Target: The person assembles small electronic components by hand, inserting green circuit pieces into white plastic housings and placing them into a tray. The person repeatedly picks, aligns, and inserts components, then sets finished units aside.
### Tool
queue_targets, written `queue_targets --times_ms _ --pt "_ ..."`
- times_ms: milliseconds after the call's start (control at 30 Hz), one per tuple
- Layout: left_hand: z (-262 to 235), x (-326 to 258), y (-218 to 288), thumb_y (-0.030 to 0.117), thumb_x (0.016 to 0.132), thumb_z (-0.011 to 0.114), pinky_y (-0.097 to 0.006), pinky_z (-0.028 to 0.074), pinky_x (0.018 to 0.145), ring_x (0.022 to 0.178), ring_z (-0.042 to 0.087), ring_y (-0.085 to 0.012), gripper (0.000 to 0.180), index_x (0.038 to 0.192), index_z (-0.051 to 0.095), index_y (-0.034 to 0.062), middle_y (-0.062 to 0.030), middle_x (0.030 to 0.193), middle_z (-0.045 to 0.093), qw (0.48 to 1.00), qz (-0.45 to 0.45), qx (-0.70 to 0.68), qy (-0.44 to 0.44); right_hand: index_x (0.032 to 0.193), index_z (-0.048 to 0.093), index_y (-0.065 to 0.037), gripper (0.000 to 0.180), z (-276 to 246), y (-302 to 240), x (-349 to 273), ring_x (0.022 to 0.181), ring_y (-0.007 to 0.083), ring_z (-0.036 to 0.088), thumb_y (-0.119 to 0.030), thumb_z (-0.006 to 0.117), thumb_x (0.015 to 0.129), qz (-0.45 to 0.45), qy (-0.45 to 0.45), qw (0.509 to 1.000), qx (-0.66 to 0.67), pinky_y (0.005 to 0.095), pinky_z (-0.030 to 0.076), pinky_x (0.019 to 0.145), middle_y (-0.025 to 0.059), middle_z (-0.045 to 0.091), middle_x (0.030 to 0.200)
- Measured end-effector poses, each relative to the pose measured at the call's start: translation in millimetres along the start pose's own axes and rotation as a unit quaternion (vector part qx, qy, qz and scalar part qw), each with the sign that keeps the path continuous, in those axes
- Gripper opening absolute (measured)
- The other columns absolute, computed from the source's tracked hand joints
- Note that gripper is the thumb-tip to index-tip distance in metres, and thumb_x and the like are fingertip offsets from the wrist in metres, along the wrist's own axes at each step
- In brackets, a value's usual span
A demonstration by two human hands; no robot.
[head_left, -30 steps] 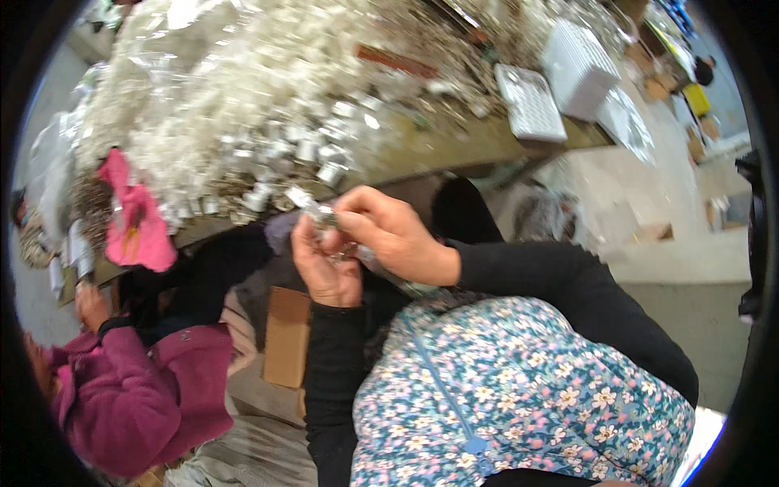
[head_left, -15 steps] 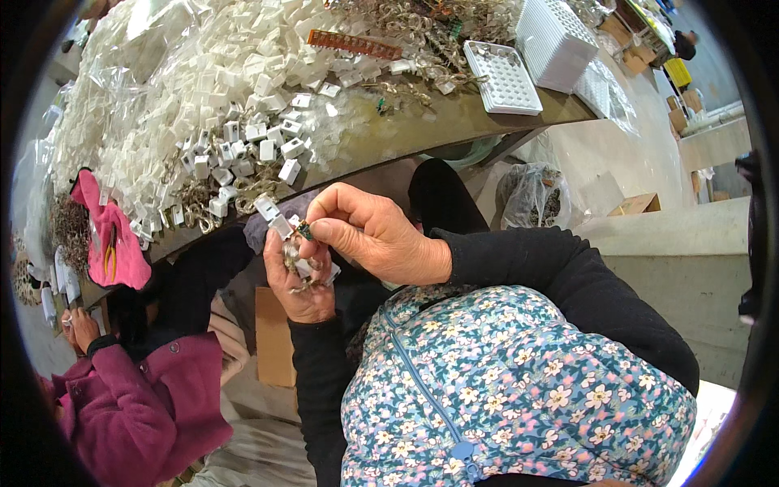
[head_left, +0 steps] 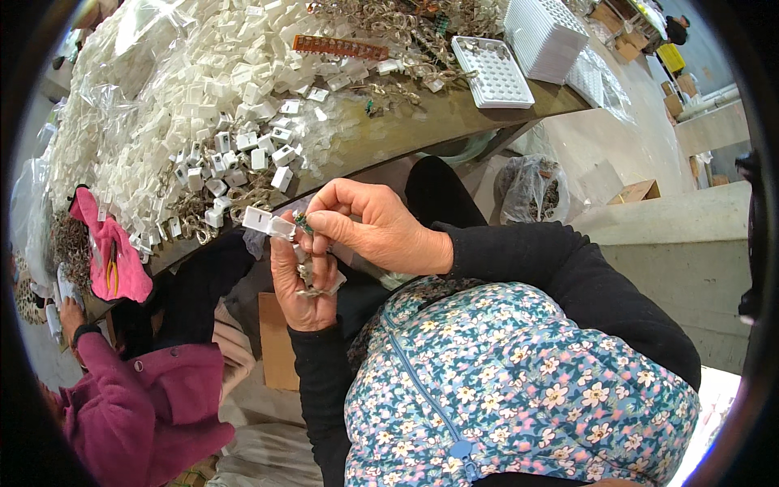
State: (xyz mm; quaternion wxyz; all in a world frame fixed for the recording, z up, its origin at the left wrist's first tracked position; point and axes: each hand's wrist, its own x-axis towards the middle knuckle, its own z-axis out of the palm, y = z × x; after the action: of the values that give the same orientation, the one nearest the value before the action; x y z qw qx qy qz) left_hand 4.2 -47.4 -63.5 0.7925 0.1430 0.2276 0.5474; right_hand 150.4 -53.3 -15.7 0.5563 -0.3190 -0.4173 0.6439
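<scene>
Head | green piece: partly hidden by right-hand fingers

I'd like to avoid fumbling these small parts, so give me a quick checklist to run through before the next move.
1. White casing held: ok, at the fingertips of the left hand.
2. Small green piece gripped: ok, pinched by the right hand.
3. Green piece and casing touching: cannot tell, the fingers crowd that spot.
4. Left hand free of other loose pieces: not ok, some lie against its palm and fingers.
5. Co-worker's hand out of the way: ok, well off to the left.
</scene>
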Motion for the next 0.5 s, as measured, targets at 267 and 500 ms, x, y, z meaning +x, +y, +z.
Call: queue_targets --times_ms 267,500 --pt "9.1 -2.7 -2.0 0.031 0.096 0.053 -0.016 0.028 0.036 0.042 0.038 -0.0039 0.038 0.121 0.049 0.003 -0.002 0.073 0.053 0.998 -0.005 0.052 0.024 0.097 0.055 0.004 0.017 -2.2 -0.6 -0.6 0.068 0.0092 0.06 -0.013 0.053 0.095 0.032 0.006 0.999 -0.004 0.023 0.049 0.06 0.0053 0.061 0.076" --pt "12.2 -4.1 9.0 0.031 0.095 0.053 -0.017 0.03 0.033 0.042 0.043 -0.0056 0.043 0.125 0.048 0.0003 -0.0045 0.073 0.054 0.996 0.04 0.076 -0.02 0.1 0.056 0.001 0.02 -17.5 -5.0 7.5 0.075 0.0076 0.058 -0.018 0.054 0.096 0.081 -0.02 0.996 -0.012 0.0222 0.047 0.069 0.0033 0.063 0.081"
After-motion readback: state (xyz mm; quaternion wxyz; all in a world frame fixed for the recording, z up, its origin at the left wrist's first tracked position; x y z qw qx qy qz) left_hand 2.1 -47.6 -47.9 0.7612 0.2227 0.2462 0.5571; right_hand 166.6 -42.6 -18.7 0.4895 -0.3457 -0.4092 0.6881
